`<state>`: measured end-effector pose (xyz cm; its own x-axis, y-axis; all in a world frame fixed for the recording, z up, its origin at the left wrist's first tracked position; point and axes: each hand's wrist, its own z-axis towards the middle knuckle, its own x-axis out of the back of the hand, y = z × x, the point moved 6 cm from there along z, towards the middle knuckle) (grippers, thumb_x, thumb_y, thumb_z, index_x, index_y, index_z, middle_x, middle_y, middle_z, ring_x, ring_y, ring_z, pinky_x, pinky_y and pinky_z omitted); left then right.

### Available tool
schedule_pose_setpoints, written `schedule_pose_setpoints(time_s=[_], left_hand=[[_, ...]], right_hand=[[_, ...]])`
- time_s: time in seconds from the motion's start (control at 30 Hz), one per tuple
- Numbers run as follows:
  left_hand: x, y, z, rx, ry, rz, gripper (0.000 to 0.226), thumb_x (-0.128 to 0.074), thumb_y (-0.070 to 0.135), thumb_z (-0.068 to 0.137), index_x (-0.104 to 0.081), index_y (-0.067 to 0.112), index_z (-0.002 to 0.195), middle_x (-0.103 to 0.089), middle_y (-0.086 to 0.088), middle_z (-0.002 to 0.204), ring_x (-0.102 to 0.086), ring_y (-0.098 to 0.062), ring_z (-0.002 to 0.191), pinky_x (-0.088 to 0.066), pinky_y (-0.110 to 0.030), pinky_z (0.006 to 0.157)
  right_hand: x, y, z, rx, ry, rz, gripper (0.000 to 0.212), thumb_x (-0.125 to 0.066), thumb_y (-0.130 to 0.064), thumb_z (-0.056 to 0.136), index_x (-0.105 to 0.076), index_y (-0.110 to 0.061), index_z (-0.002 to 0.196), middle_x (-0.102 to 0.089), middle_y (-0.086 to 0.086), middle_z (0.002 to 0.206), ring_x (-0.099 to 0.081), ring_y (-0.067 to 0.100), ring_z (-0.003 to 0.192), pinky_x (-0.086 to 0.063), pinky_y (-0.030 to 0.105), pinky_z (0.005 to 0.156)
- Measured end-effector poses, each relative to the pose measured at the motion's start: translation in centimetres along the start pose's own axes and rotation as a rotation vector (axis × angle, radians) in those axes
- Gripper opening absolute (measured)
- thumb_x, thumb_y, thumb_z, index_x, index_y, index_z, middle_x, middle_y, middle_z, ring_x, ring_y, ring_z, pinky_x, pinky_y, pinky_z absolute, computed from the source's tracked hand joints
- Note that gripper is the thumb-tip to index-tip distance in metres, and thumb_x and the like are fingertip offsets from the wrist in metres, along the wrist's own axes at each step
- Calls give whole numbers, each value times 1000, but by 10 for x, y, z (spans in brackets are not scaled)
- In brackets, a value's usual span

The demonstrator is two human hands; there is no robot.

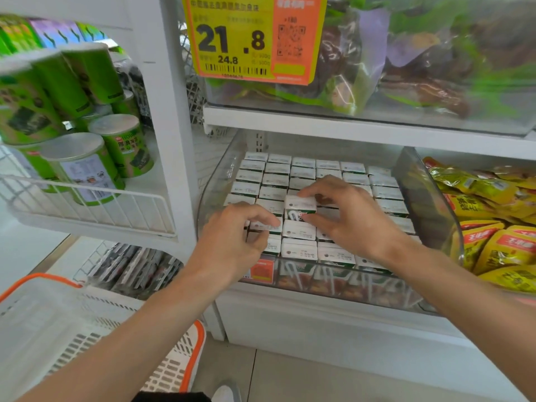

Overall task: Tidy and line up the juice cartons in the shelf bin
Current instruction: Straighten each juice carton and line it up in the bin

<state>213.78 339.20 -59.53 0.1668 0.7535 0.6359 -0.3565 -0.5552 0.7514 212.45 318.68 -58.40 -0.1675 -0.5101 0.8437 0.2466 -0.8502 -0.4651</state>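
My right hand has thumb and fingers pinched on one raised carton, sticking up mid-bin above the other juice cartons. Left hand is curled up, pinching a near-left carton in the clear bin.

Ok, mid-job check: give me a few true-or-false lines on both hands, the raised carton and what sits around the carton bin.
1. Inside the clear bin, the right hand grips a raised carton that stands higher than its neighbours. True.
2. The left hand hangs outside the bin. False: it is inside, pinching a front-left carton.
3. Yellow packets lie to the right of the bin. True.
4. The price tag above reads 12.5. False: its big figure is 21.8.
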Motion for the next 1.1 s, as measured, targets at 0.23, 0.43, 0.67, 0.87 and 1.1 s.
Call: schedule_pose_setpoints(time_s=[0.23,0.43,0.67,0.87,1.1], left_hand=[[0,-2,-1,-2,3,9,24,-73,15,95,-78,38,100,-71,20,112,-59,0,112,-47,-32,106],[-4,2,0,-19,14,12,27,-74,14,94,-78,40,95,-71,23,109,-54,15,107,-46,-19,92],[-13,10,1,-49,-9,37,28,-73,13,95,-77,41,96,-72,22,112,-56,10,109,-44,-22,95],[-16,10,3,-47,-15,53,28,-73,13,95,-76,41,94,-72,22,113,-55,12,109,-35,-4,85],[-15,14,1,-42,0,28,29,-71,12,95,-77,40,94,-72,21,113,-59,6,111,-44,-23,95]], right_hand=[[3,5,-3,58,-133,-65,36,-63,-31,105,-66,-31,140,-59,-10,136,-46,7,131,-36,22,114],[31,27,-6,-7,-118,-156,23,-75,-34,97,-77,-23,118,-72,-7,113,-61,14,106,-50,36,97],[36,27,-3,-22,-196,-265,30,-70,-40,100,-75,-24,124,-72,-4,123,-57,22,120,-31,23,95],[35,22,-2,-37,-233,-296,25,-66,-38,103,-76,-19,116,-73,0,117,-57,25,117,-33,24,94],[34,22,4,-49,-320,-342,35,-71,-38,100,-69,-20,130,-67,0,127,-55,25,123,-34,24,96]])
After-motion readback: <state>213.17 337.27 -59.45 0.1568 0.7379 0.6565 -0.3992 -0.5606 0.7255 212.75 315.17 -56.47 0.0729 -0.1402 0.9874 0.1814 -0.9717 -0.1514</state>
